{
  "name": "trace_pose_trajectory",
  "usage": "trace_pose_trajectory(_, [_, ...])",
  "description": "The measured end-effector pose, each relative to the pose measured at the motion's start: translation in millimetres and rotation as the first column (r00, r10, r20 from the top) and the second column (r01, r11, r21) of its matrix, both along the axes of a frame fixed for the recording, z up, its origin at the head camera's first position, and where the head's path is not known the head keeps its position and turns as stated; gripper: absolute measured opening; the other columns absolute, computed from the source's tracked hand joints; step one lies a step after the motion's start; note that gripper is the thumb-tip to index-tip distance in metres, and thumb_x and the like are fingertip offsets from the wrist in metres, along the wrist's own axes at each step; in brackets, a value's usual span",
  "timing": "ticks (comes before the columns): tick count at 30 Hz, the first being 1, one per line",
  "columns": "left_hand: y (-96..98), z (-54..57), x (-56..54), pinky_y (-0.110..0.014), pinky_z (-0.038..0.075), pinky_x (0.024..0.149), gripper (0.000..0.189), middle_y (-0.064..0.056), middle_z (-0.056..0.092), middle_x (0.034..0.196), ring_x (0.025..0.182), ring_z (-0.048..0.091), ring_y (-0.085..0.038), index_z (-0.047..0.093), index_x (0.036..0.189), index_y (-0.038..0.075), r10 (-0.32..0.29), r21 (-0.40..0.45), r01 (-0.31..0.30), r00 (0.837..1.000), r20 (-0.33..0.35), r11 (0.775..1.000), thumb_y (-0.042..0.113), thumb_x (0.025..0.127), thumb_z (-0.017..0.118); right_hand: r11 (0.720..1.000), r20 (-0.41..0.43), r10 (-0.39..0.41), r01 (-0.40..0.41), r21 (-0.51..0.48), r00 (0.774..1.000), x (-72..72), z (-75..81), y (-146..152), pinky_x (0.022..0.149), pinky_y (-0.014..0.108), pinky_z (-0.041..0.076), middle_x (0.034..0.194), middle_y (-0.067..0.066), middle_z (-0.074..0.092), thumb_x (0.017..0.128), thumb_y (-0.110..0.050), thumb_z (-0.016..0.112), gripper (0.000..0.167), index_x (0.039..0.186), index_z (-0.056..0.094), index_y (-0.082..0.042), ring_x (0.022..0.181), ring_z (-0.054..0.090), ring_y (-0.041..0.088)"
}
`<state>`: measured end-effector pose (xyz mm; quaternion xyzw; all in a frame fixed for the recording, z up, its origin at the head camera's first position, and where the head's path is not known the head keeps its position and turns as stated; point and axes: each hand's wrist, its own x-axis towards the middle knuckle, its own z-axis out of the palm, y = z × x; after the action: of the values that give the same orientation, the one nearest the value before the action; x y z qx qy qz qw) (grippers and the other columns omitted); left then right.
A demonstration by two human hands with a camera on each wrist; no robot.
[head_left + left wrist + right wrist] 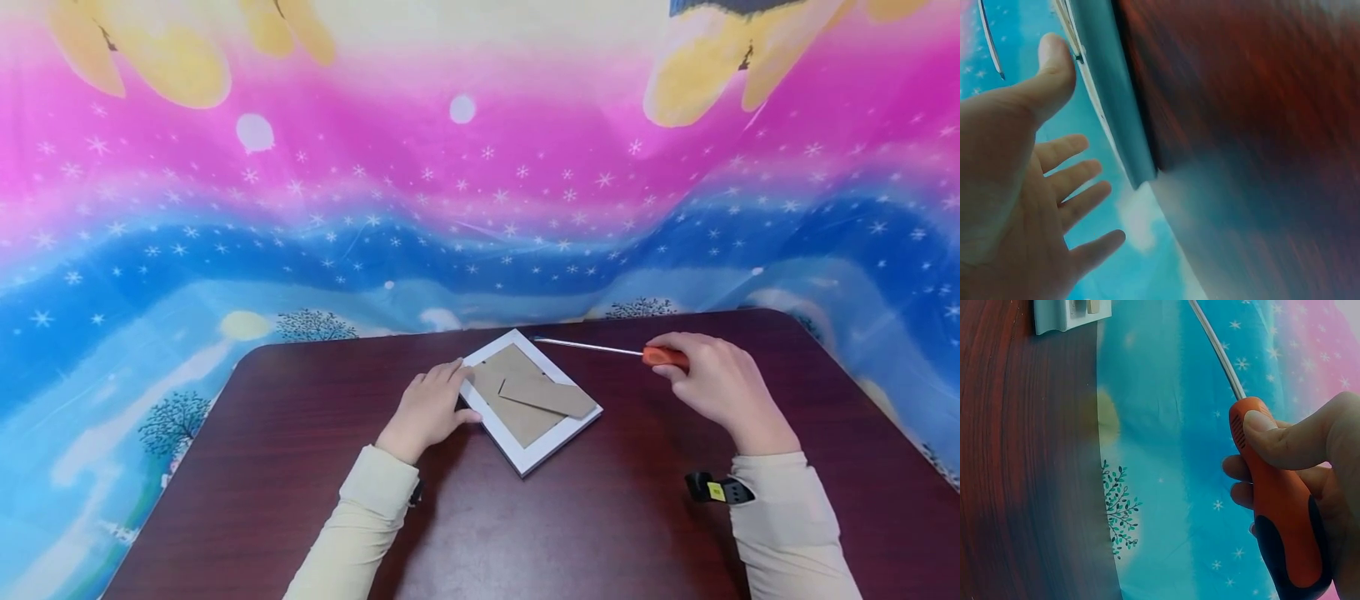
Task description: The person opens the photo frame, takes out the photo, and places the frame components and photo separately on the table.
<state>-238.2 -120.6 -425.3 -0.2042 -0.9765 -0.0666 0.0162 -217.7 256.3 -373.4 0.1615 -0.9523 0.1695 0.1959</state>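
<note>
A white-bordered picture frame (547, 442) lies back side up on the table, turned cornerwise. Its brown backing carries a slanted stand leg (551, 397). At the frame's left edge my left hand (431, 408) rests, thumb and fingers spread; the left wrist view shows these fingers (1075, 181) mostly straight beside the frame's side (1107, 87). With my right hand (716, 379) I grip the orange and black handle of a screwdriver (1282, 500). Its metal shaft (592, 346) points left, the tip close to the frame's top corner; whether they touch I cannot tell.
Both hands work over a dark red-brown wooden table (300, 500) with rounded far corners. Behind it hangs a pink and blue cloth (420, 208) printed with snowflakes and trees. A black strap with a yellow label (717, 491) sits at my right wrist.
</note>
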Motion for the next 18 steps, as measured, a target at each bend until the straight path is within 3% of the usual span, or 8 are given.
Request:
trace_pose_trajectory(8, [-3.2,-4.0,-10.1,-0.053,0.035,0.11,0.068,-0.011,0.039,0.155,0.14,0.038,-0.03,0.049,0.146,0.01,0.012,0.005,-0.012,0.998,0.063,1.0,0.049,0.092,0.065,1.0,0.003,-0.001,0.001,0.0,1.0,-0.3,-0.6,-1,0.064,0.048,0.047,0.092,0.01,0.072,0.081,-0.01,0.078,0.028,0.109,0.073,-0.012,0.071,0.058,0.026])
trace_pose_trajectory(18, [-1.9,-10.1,-10.3,-0.054,0.032,0.111,0.07,-0.011,0.033,0.158,0.144,0.032,-0.032,0.043,0.15,0.011,0.029,0.012,-0.031,0.992,0.122,0.999,0.048,0.094,0.062,1.0,0.002,-0.001,0.001,-0.002,1.0,-0.4,-1.5,-1,0.065,0.049,0.048,0.093,0.01,0.072,0.081,-0.009,0.079,0.029,0.109,0.073,-0.012,0.073,0.059,0.027])
